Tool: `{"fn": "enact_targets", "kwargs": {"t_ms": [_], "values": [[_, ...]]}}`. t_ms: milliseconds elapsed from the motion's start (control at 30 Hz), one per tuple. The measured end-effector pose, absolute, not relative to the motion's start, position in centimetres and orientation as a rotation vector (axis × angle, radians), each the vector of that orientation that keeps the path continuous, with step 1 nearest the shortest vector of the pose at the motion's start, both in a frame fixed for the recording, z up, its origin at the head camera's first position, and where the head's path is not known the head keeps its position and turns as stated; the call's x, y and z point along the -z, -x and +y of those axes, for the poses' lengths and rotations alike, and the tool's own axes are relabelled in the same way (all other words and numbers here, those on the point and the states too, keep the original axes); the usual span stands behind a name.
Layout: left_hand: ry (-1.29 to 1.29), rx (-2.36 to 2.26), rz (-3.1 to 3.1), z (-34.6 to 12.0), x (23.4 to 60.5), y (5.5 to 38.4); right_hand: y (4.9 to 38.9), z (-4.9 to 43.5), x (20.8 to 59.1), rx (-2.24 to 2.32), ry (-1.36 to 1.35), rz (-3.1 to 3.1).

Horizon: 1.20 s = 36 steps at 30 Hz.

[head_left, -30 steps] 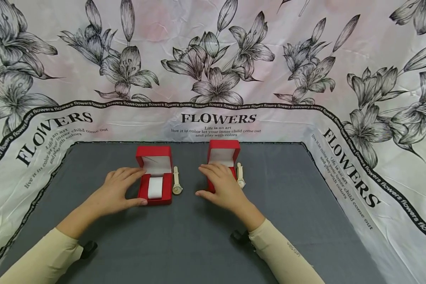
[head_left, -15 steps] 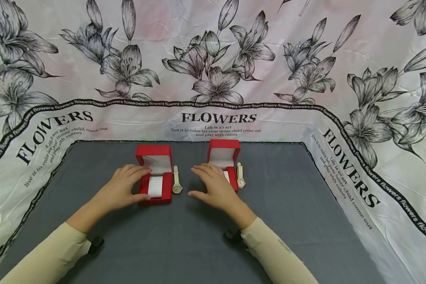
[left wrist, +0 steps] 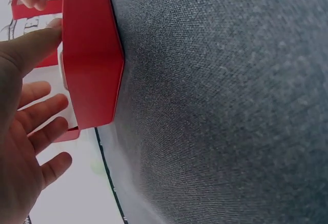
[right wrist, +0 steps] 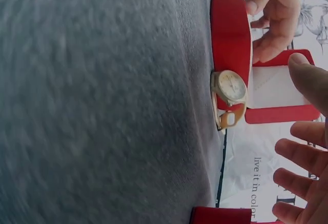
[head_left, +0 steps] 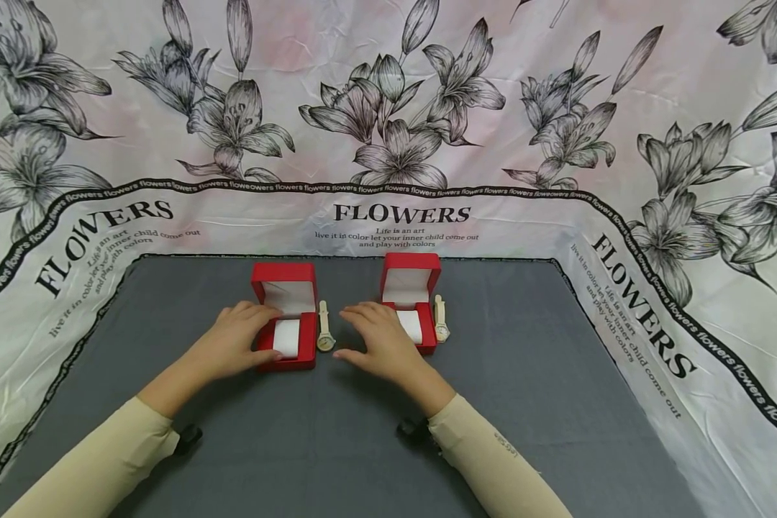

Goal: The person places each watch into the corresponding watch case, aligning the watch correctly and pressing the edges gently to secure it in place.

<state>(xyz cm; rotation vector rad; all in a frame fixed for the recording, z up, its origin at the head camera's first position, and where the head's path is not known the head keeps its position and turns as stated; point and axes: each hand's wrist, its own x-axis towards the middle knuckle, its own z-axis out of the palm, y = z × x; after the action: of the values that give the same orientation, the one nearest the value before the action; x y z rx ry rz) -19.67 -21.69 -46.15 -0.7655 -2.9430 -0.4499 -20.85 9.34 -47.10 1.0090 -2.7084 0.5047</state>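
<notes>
Two red watch boxes stand with their lids up, each with a white insert. My left hand (head_left: 236, 342) is spread at the left side of the left watch box (head_left: 283, 272), its thumb over the front edge, as the left wrist view shows. A cream-strapped watch (head_left: 325, 331) lies along that box's right side; its round dial shows in the right wrist view. My right hand (head_left: 378, 342), fingers apart and holding nothing, hovers just right of this watch. It covers part of the left side of the right watch box (head_left: 411, 260). A second cream-strapped watch (head_left: 441, 320) lies beside that box.
A dark grey cloth (head_left: 524, 403) covers the table. Behind and around it runs a white fabric (head_left: 388, 223) printed with flowers and lettering. Black wrist devices (head_left: 188, 437) hang under both cream sleeves (head_left: 498, 460).
My right hand has moved left, off the right box, uncovering its white insert. My left hand has shifted right, further over the left box. The boxes and watches stay in place.
</notes>
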Motion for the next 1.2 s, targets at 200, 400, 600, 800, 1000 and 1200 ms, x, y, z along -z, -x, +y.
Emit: {"fn": "enact_targets", "kwargs": {"t_ms": [200,400,600,800,1000,1200], "values": [[0.781,0.405,-2.937,-21.2,46.3,20.0,20.6,8.7,47.4,-0.505,-0.988,-2.756],[0.796,0.408,-2.931,-20.9,46.2,20.0,20.4,7.7,47.4,-0.521,-0.953,-2.794],[0.796,0.362,-2.941,-20.8,46.3,20.2,20.5,6.9,47.7,-0.495,-0.905,-2.814],[0.816,0.324,-2.955,-20.9,46.1,20.5,21.0,6.3,48.1,-0.46,-0.87,-2.877],[0.851,0.306,-2.928,-20.8,46.0,20.8,21.5,5.9,48.4,-0.427,-0.862,-2.905],[0.872,0.327,-2.89,-20.6,46.4,20.7,21.3,5.4,48.6,-0.384,-0.832,-2.928]]}}
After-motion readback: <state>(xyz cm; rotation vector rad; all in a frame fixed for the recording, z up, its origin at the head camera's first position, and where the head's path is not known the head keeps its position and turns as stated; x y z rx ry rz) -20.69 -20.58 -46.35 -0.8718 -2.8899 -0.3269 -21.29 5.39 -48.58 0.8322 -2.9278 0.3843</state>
